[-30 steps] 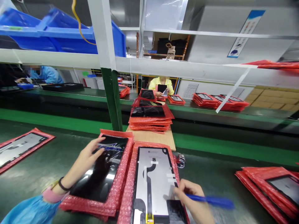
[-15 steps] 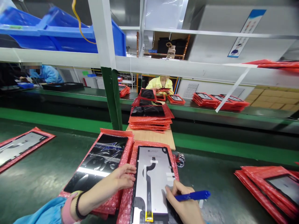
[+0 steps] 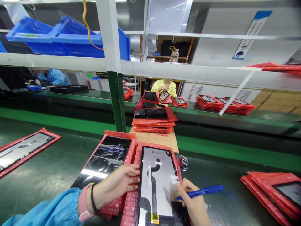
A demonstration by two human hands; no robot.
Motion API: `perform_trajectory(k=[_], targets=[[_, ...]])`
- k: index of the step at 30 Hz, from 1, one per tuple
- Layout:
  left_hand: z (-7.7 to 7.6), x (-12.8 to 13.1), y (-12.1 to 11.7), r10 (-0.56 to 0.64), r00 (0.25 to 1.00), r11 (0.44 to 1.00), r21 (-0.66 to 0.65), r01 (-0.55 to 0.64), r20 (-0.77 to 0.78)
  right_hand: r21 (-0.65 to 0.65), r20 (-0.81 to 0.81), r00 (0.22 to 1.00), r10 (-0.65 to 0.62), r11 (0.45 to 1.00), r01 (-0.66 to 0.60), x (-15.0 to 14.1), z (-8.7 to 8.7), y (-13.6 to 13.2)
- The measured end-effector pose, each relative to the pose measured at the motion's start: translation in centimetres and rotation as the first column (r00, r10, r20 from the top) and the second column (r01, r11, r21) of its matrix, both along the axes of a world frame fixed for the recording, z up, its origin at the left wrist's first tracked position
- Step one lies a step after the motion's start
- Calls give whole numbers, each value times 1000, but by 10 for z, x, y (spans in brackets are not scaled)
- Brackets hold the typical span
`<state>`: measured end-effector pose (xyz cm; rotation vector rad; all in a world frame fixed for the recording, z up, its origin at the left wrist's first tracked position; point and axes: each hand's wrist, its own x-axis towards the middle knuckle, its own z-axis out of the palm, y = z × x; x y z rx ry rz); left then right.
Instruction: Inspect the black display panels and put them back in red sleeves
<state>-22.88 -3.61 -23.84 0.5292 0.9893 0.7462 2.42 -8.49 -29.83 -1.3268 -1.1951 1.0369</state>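
A display panel [image 3: 162, 179] lies back side up on red bubble wrap [image 3: 130, 201] in front of me, with a dark flex cable and small white tape pieces on its grey back. My left hand [image 3: 125, 179] is open, its slightly bent fingers touching the panel's left edge. In my right hand [image 3: 192, 201] is a blue pen [image 3: 207, 190], held at a slant across the fingers. That hand rests at the panel's right edge, low down; the fingertips partly hide the edge. Left of the panel, a glossy black screen [image 3: 105, 157] lies face up on red wrap.
A stack of red-wrapped screens [image 3: 154, 124] stands on a wooden board [image 3: 169, 142] ahead. More wrapped panels lie at right [image 3: 270, 194] and left [image 3: 28, 149]. A green post [image 3: 117, 103] rises beyond the screens. Blue bins [image 3: 61, 40] sit overhead. Two people work across the bench.
My view has shifted slightly. The pen has tilted and its tail swung outward to the right. The person in yellow opposite now holds a panel tilted up.
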Motion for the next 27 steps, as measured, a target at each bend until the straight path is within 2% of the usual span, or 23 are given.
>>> perform_trajectory(k=[6, 10, 14, 17, 19, 21, 24, 27], targets=[[5, 39, 10, -164, 986, 976, 140, 166, -28, -12, -194, 980, -46, 999, 45, -6, 5, -3], [-1, 63, 11, -123, 992, 970, 210, 123, -16, -9, -230, 969, -92, 996, 92, -3, 0, -6], [-2, 63, 9, -66, 997, 963, 259, 75, -44, 54, -235, 954, -185, 978, 202, 16, -1, -5], [14, 54, 8, 3, 998, 922, 386, 21, -61, 132, -268, 916, -299, 930, 342, 35, 11, 0], [28, 46, 8, 100, 992, 857, 513, -49, -73, 168, -271, 904, -331, 908, 383, 44, 22, 5], [43, 39, 9, 197, 978, 791, 600, -117, -69, 183, -246, 916, -317, 913, 365, 49, 32, 11], [59, 31, 12, 286, 957, 748, 635, -195, -43, 181, -211, 939, -270, 934, 309, 50, 43, 21], [68, 25, 16, 333, 943, 701, 670, -243, -7, 175, -165, 955, -245, 946, 273, 46, 52, 31]])
